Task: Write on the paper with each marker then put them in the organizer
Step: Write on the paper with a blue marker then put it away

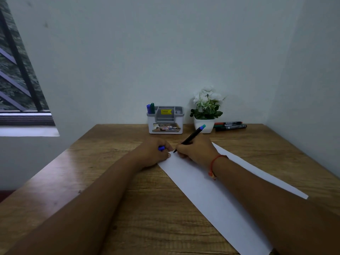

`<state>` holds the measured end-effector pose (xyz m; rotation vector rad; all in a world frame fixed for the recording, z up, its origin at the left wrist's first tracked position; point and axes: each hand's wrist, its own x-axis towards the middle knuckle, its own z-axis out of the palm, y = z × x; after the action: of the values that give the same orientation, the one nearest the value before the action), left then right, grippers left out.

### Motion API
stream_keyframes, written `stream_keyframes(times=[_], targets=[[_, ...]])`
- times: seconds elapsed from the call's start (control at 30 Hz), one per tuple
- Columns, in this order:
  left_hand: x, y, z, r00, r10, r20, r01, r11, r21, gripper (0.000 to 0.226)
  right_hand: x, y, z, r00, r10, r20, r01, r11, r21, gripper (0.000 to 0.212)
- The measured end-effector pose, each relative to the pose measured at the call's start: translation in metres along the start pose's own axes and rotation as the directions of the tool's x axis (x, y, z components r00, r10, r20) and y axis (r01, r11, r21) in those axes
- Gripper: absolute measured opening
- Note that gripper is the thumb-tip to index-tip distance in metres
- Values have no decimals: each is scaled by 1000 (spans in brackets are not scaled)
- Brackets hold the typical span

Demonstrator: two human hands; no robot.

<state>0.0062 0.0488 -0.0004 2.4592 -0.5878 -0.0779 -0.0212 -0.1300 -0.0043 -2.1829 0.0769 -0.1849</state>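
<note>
Head view, both forearms in frame.

- Right hand [196, 150]: fingers clamped in a writing pinch on a black marker [191, 138]. The tip is down on the paper [211, 196] at its far-left corner, and the teal end tilts up toward far right. A red thread bracelet [215, 161] is on the wrist.
- Left hand [152, 153]: fingers curled round a blue cap [161, 148]. One fingertip touches the paper's far-left edge, just beside the marker tip.
- Paper: a long white sheet lying diagonally from the hands toward near right. The right forearm lies over it. Its right corner is well inside the table [110, 199]; its near end runs out of frame.
- Organizer [165, 124]: at the table's far edge, centre, near the wall. A blue marker [148, 109] and a green marker [152, 108] stand upright in its left compartment. The other compartments are too small to read.
- Flower pot [204, 124]: just right of the organizer.
- A red-capped marker [228, 123] and a green-capped marker [230, 127] lie side by side right of the pot.
- Open room: bare wood between the hands and the organizer, and a broad bare stretch on the left out to the table's left edge. Walls close off the far and right sides. A barred window [16, 80] is at far left.
</note>
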Motion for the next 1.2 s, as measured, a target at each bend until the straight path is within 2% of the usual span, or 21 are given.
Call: stream_keyframes(times=[0.8, 1.03, 1.2], targets=[[4, -4, 2, 1000, 5, 6, -5, 1000, 12, 29, 7, 6, 1, 998, -7, -58, 6, 1000, -10, 26], [4, -4, 2, 1000, 8, 1, -8, 1000, 5, 29, 5, 4, 1, 998, -6, -58, 6, 1000, -9, 21], [4, -3, 2, 1000, 4, 4, -4, 1000, 2, 28, 5, 2, -4, 994, 18, -107, -11, 998, 60, 23]])
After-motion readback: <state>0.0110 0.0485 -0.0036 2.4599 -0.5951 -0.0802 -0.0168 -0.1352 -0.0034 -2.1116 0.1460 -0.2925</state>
